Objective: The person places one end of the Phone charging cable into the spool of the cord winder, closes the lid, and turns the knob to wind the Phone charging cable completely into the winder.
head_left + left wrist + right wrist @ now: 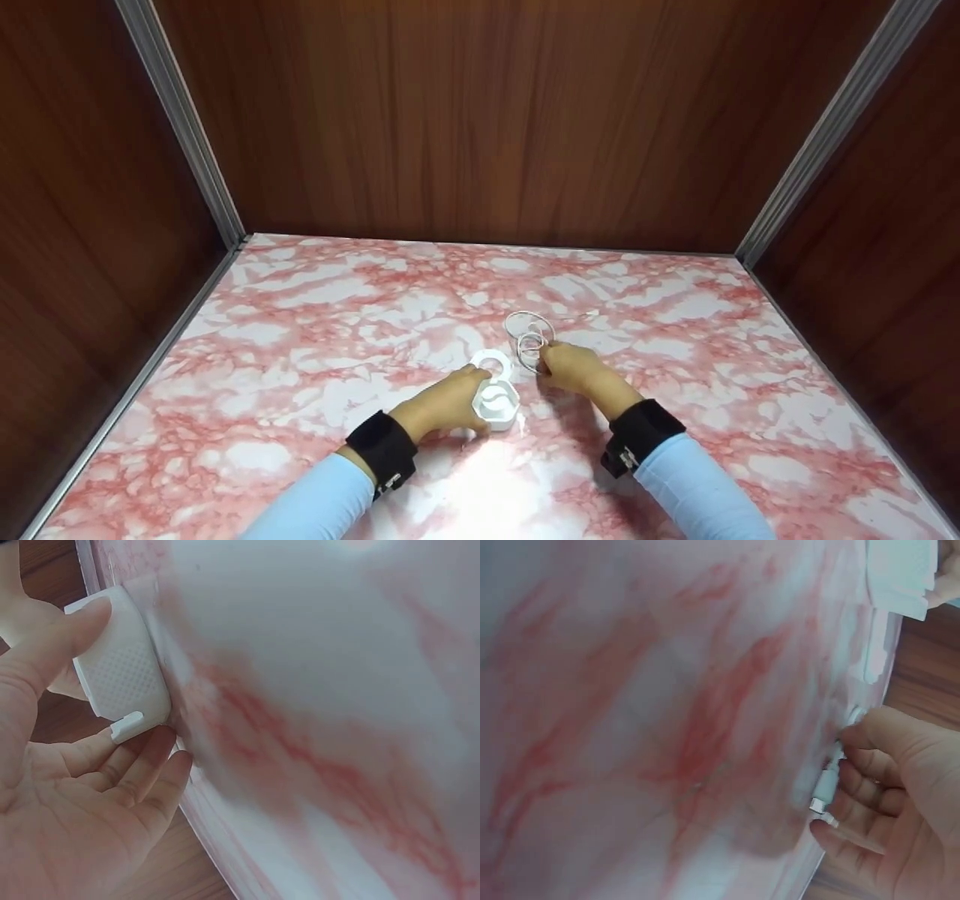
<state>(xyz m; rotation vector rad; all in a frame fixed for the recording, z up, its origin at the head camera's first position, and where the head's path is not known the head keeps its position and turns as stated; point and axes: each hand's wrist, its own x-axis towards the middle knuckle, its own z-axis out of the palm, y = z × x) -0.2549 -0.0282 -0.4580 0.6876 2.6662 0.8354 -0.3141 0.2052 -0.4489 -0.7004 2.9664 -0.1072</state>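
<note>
In the head view my left hand (pixel 446 401) grips a small white angular case (pixel 496 424) with a rounded opening on top. A white ring-shaped piece (pixel 504 364) lies at its far side; whether it is joined to the case I cannot tell. The left wrist view shows the thumb on the dotted side of the case (pixel 124 679) and the fingers along its other end. To the right, my right hand (pixel 574 367) pinches a loosely coiled white cable (pixel 519 356). Its pale plug with a metal tip (pixel 825 789) shows beside the fingers in the right wrist view.
Both hands are low over a red-and-white marbled tabletop (pixel 315 337). A brown wood-grain panel (pixel 480 120) stands at the back, with similar panels left and right. Grey metal posts (pixel 184 120) mark the corners.
</note>
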